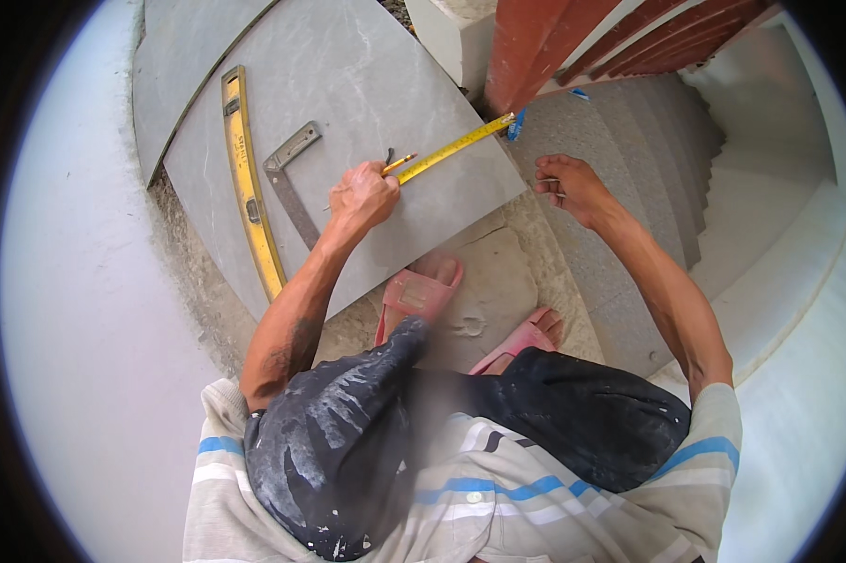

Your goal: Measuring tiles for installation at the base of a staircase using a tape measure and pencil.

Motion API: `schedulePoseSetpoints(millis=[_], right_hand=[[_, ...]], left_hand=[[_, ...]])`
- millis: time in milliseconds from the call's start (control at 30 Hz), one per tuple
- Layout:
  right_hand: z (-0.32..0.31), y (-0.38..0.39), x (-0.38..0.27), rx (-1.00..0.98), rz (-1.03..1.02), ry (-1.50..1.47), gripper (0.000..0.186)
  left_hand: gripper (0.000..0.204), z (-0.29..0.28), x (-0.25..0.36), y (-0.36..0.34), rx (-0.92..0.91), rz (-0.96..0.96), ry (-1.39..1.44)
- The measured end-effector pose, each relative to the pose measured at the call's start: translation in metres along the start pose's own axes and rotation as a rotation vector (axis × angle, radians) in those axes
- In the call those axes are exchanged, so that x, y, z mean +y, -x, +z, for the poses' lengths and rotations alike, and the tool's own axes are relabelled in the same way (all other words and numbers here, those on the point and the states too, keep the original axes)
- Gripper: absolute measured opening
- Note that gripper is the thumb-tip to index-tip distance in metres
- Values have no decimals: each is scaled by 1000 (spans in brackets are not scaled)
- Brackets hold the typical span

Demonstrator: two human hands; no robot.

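Observation:
My left hand [365,194] is closed over a tape measure at the middle of a large grey tile [414,103]. From it the yellow blade [456,147] runs up and right, its end just past the tile's right edge. A pencil [400,164] pokes out of the same fist, beside the blade. The tape's case is hidden under my fingers. My right hand [573,190] hovers off the tile's right corner with fingers curled around a small thin thing I cannot make out. Left of my left hand, a metal try square [285,178] and a yellow spirit level [247,178] lie on the tile.
Grey stone steps [629,169] curve downward at the right, below a red railing [573,42]. Another grey tile [184,56] adjoins at the upper left. A pale wall [76,281] borders the left side. My feet in pink sandals [418,293] stand on rough concrete [484,281].

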State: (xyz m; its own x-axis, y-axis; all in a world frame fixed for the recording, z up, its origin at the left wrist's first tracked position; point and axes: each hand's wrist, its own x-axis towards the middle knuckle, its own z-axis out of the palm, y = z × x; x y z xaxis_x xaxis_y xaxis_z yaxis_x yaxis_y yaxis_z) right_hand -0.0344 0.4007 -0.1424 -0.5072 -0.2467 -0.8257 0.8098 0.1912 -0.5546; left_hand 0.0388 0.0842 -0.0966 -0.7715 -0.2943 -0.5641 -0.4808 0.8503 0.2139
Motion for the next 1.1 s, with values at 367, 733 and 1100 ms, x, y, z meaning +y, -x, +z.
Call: schedulePoseSetpoints(millis=[367, 733, 1100], right_hand=[[-2, -3, 2, -3, 6, -6, 21], [-1, -4, 1, -3, 9, -8, 22], [3, -5, 0, 7, -8, -20, 18]], left_hand=[[35, 2, -3, -2, 14, 31, -8], [36, 2, -2, -2, 5, 22, -19], [35, 1, -1, -3, 1, 5, -15]])
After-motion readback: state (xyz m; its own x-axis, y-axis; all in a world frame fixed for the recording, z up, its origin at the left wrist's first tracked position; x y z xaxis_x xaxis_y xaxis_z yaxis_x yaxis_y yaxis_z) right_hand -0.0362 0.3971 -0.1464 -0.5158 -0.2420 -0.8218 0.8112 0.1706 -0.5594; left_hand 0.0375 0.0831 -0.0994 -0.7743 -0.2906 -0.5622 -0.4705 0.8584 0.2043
